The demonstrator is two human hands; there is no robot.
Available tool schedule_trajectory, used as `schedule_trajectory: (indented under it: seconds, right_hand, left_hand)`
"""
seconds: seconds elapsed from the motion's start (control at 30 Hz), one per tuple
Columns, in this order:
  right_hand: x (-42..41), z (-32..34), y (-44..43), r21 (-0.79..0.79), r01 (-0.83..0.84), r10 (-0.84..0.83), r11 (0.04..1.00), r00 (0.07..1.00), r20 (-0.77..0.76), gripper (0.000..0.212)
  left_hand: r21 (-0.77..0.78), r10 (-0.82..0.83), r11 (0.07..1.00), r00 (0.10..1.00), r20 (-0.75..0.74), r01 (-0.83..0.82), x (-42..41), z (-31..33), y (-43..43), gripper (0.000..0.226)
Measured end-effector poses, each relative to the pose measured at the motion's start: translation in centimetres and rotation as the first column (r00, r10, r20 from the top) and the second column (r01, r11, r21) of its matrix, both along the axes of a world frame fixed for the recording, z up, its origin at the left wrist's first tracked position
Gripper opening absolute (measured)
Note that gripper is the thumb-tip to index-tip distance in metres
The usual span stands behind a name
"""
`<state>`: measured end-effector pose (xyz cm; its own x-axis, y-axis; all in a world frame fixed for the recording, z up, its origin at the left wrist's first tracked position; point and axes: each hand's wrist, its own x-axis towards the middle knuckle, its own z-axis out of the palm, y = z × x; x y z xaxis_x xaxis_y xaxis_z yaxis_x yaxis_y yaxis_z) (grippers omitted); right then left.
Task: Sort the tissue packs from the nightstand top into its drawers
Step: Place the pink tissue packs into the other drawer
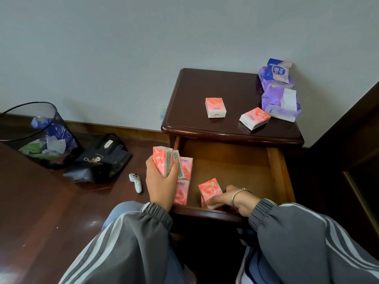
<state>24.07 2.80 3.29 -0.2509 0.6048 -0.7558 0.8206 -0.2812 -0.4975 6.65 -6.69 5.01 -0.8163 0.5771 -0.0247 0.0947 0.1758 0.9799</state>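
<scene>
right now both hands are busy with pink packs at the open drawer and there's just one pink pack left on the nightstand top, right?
Not quite: the head view shows two pink packs left on the nightstand top, one near the middle and one nearer the purple packs. The rest stands: the left hand and right hand both hold pink packs at the open drawer.

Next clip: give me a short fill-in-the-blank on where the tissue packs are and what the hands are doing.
1. ____ pink packs remain on the nightstand top.
2. The left hand grips pink packs over the drawer's ____ edge.
3. The right hand sets a pink pack inside the open ____.

Missing words: two; left; drawer
</scene>
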Motion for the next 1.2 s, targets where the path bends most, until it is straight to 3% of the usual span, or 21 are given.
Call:
schedule_trajectory:
  seconds: [0.13, 0.23, 0.33, 0.4, 0.43, 0.5, 0.6, 0.7, 0.8, 0.87, 1.03, 1.2]
  right_hand:
    - [0.1, 0.9, 1.4, -0.016, -0.05, 0.048, 0.999, 0.992, -0.119, 0.043]
    - [0.3, 3.0, 3.5, -0.085, -0.224, 0.205, 0.971, 0.961, -0.184, 0.039]
    - [-0.6, 5.1, 5.7, -0.062, -0.558, 0.559, 0.828, 0.829, 0.005, 0.049]
    - [-1.7, 5.7, 6.7, -0.074, -0.684, 0.688, 0.726, 0.718, 0.107, 0.065]
    - [-2.3, 5.8, 6.9, -0.057, -0.691, 0.692, 0.72, 0.712, 0.118, 0.072]
    - [-3.0, 5.4, 7.0, 0.111, -0.607, 0.595, 0.787, 0.795, 0.121, 0.076]
    - [-2.7, 3.9, 6.3, 0.431, -0.258, 0.281, 0.864, 0.96, 0.011, 0.059]
    - [-1.5, 2.2, 4.9, 0.416, -0.129, 0.131, 0.9, 0.991, 0.025, 0.05]
    - [-0.4, 0.8, 3.7, 0.344, -0.159, 0.128, 0.925, 0.985, 0.112, 0.054]
    - [-0.1, 0.5, 3.2, 0.35, -0.153, 0.131, 0.924, 0.988, 0.087, 0.051]
    - [-1.3, 1.0, 2.7, 0.455, -0.332, 0.277, 0.826, 0.943, 0.185, 0.058]
    - [-3.3, 0.6, 2.0, 0.45, -0.473, 0.428, 0.758, 0.88, 0.204, 0.026]
  left_hand:
    - [-0.002, 0.012, 1.0, 1.0, -0.008, -0.012, 0.0, 0.1, 0.0, 0.042]
    - [-0.007, 0.01, 1.0, 1.0, -0.004, -0.01, 0.1, -0.1, 0.1, 0.045]
    - [-0.007, 0.012, 1.0, 1.0, -0.018, -0.012, 0.1, -0.1, 0.1, 0.044]
    - [-0.011, 0.008, 1.0, 1.0, -0.022, -0.008, 0.1, 0.0, 0.1, 0.044]
    - [-0.013, 0.005, 1.0, 1.0, -0.021, -0.005, 0.1, 0.0, 0.1, 0.044]
    - [-0.016, 0.004, 1.0, 1.0, -0.025, -0.005, 0.1, 0.0, 0.1, 0.043]
    - [-0.016, 0.004, 1.0, 0.999, -0.036, -0.004, 0.1, -0.1, 0.1, 0.046]
    - [-0.015, 0.005, 1.0, 0.999, -0.043, -0.006, 0.1, -0.2, 0.2, 0.046]
    - [-0.021, 0.006, 1.0, 0.999, -0.048, -0.007, 0.1, -0.2, 0.2, 0.045]
    - [-0.027, 0.009, 1.0, 0.999, -0.051, -0.011, 0.1, -0.1, 0.2, 0.044]
    - [-0.038, 0.017, 0.999, 0.998, -0.058, -0.019, 0.2, 0.1, 0.1, 0.042]
    - [-0.046, 0.018, 0.999, 0.998, -0.057, -0.021, 0.2, 0.2, 0.1, 0.044]
